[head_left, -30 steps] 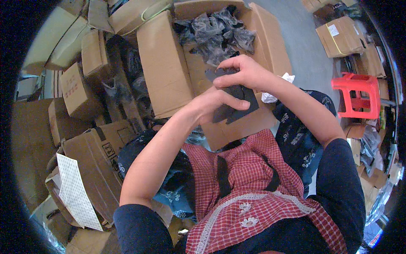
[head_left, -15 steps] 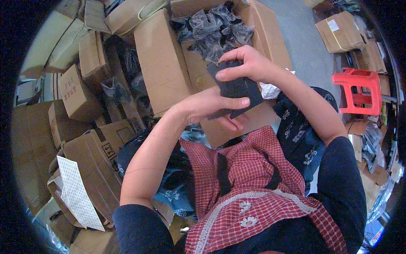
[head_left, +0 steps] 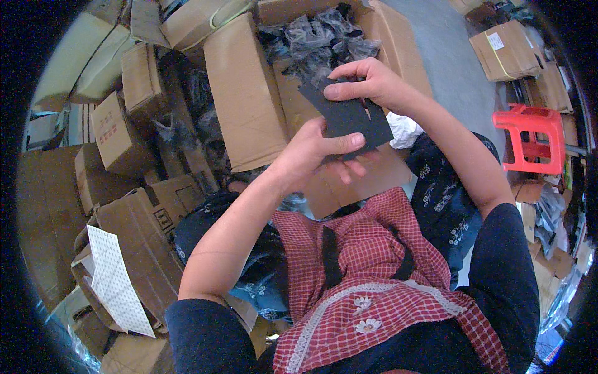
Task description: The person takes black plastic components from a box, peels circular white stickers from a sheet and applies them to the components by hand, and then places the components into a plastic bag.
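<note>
Between my hands, above an open cardboard box (head_left: 246, 103), are flat black pieces (head_left: 346, 118), thin and sheet-like; their exact kind is unclear. My left hand (head_left: 321, 149) grips them from below, thumb on top and fingers underneath. At the far edge my right hand (head_left: 374, 87) pinches them between thumb and fingers. A narrow gap shows light between pieces near the right hand. Beyond them, crumpled clear plastic bags with dark contents (head_left: 314, 40) fill the far part of the box. Crumpled white material (head_left: 403, 129) lies at the right, by my knee.
Cardboard boxes (head_left: 128, 134) crowd the left side, with a white dotted sheet (head_left: 119, 280) leaning there. A red plastic stool (head_left: 529, 140) stands at the right, below a strapped carton (head_left: 504, 51). My red checked apron (head_left: 361, 249) covers my lap.
The black pieces have turned and now show a broader, flatter face with a slit. My right hand has shifted slightly up; both hands keep their grip.
</note>
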### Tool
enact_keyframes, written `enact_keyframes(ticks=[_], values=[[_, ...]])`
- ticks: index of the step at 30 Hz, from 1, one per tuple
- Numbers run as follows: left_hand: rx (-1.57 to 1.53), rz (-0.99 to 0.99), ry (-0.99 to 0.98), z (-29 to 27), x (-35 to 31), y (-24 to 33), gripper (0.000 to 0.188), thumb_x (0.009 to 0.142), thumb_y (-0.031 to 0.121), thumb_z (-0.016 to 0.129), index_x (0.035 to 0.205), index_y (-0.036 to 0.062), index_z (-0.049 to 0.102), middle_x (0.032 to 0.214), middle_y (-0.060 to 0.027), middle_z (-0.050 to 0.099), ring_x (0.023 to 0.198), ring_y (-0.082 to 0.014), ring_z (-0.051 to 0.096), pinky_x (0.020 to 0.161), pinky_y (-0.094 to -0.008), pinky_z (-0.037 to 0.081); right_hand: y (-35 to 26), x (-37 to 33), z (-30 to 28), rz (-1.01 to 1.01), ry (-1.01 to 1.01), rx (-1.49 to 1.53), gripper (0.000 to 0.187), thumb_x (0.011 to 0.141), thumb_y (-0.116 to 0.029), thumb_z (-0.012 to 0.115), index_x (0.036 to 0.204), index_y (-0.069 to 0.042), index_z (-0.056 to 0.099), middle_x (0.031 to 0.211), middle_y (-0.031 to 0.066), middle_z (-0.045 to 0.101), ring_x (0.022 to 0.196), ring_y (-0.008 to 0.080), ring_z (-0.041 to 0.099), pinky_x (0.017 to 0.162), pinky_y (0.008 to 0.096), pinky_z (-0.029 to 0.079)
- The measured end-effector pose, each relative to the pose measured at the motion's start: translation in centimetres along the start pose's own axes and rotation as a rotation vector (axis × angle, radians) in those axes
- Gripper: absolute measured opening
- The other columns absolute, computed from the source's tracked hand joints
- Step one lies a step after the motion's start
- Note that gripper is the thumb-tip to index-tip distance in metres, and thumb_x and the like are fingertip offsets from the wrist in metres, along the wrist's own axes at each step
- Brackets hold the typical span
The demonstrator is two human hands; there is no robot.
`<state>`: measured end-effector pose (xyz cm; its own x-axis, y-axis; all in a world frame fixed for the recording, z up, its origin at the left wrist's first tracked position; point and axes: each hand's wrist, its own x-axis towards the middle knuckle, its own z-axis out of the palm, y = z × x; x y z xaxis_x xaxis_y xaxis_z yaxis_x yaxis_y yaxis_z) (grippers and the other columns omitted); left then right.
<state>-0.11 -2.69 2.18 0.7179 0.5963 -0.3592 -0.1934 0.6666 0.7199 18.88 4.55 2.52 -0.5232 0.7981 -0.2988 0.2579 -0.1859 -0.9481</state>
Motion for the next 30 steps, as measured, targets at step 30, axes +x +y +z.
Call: enact_keyframes(ticks=[30], values=[[-0.067,0.408,0.679,-6.4,-2.4,3.4,0.016,0.088,0.012,0.065,0.091,-0.0034,0.063,0.081,-0.0134,0.069,0.063,-0.0212,0.068,0.053,-0.0303,0.058,20.8,6.7,6.9,0.348,-0.307,-0.876,0.044,0.084,-0.043,0.064,0.081,0.000,0.069,0.072,0.0167,0.066,0.069,0.0294,0.064,0.065,0.0420,0.050]])
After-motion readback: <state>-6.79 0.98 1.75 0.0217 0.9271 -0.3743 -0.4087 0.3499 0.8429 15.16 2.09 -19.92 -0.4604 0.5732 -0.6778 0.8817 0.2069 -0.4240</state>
